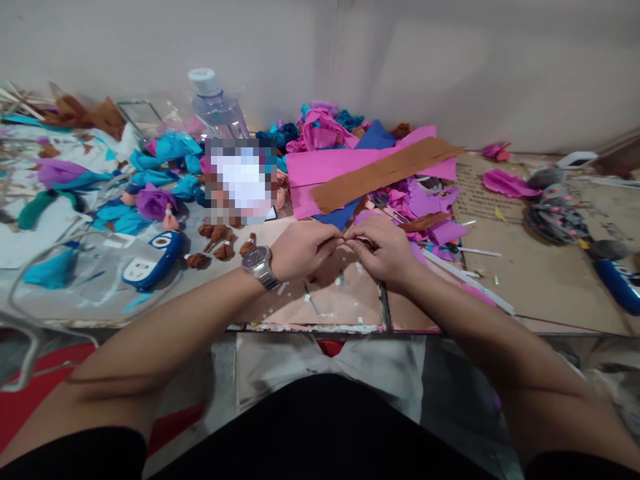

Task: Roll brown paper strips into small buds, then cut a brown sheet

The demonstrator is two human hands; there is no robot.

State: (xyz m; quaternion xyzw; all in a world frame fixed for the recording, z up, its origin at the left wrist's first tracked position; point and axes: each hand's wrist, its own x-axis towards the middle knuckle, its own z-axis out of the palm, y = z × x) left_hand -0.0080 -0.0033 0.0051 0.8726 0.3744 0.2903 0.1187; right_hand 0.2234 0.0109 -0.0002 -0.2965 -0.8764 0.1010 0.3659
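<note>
My left hand (305, 248), with a metal watch at its wrist, is closed in a pinch over the middle of the table. Its fingertips meet those of my right hand (386, 252), which is closed too. Between them is a small piece of brown crepe paper (369, 245), mostly covered by my right fingers. Several small brown crepe paper buds (223, 251) lie left of my left hand. Just beyond my hands, a long brown crepe paper strip (380, 175) rests across a pink crepe paper strip (310, 172).
A clear water bottle (217, 110) stands at the back. Blue and purple paper flowers (156, 201) and a blue power socket (154, 260) with a white cable are on the left. To the right are cardboard (530, 267), a dark pincushion-like object (557, 217) and white sticks (470, 281).
</note>
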